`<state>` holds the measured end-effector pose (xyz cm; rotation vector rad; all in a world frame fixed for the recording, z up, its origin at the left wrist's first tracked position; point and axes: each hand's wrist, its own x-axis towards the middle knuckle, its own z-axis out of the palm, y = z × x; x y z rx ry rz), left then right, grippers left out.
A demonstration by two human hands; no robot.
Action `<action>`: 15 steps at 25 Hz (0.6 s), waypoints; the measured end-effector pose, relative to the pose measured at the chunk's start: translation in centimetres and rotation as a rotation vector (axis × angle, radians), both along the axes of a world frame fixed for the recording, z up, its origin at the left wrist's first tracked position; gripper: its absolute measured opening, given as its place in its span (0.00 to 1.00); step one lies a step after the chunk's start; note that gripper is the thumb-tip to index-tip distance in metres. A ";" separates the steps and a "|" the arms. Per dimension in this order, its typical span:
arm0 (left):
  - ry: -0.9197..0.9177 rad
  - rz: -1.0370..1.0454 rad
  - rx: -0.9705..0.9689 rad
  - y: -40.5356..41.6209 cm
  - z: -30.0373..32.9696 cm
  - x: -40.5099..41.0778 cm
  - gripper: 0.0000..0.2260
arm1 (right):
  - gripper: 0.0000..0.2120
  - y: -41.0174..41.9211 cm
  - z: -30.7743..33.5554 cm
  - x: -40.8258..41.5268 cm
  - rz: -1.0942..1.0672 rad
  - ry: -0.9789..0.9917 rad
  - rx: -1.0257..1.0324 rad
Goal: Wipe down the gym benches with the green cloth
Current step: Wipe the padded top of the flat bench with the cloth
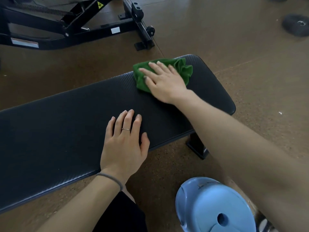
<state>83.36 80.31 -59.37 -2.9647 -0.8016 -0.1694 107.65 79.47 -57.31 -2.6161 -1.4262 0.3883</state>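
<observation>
The brown speckled floor (pixel 250 47) fills the frame from edge to edge. Across it, from the left edge up toward the right of centre, runs the black padded gym bench (pixel 58 131), its textured top facing the camera and one dark leg (pixel 198 146) showing beneath its near edge, right of centre. In the upper left stands the black steel frame (pixel 70 25) of another piece of gym equipment, with white labels and a yellow warning sticker. A pale blue rounded object (pixel 212 208) with a round hole in it sits at the lower right, partly under the right forearm. Near the upper right edge a dark disc-like thing (pixel 295 25) lies on the floor, too blurred to tell more.

The left hand (pixel 124 146) lies flat, palm down, on the bench at the centre of the frame, fingers spread and gripping nothing; it wears a thin ring (pixel 125 129), and a grey band (pixel 110 178) circles the wrist. The right hand (pixel 164 81) reaches up and right of centre, open and pressed flat on the green cloth (pixel 183 68), fingers spread over it rather than closed around it. The cloth is bunched on the far end of the bench, near its far edge, its folds showing above, left and right of the hand.
</observation>
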 end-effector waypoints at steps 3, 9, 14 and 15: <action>-0.007 -0.002 -0.008 -0.1 -0.2 -0.2 0.24 | 0.26 -0.8 0.1 3.5 -0.142 -0.035 -0.008; -0.030 -0.007 -0.010 -0.1 -0.4 -0.1 0.25 | 0.27 -3.8 -0.1 5.5 -0.453 -0.028 -0.023; -0.015 -0.011 0.003 -0.3 -0.2 0.0 0.25 | 0.26 -5.4 0.4 -4.6 -0.330 -0.022 0.003; -0.011 -0.008 0.006 -0.3 -0.2 0.0 0.25 | 0.26 -6.3 0.3 -7.4 -0.256 -0.035 0.028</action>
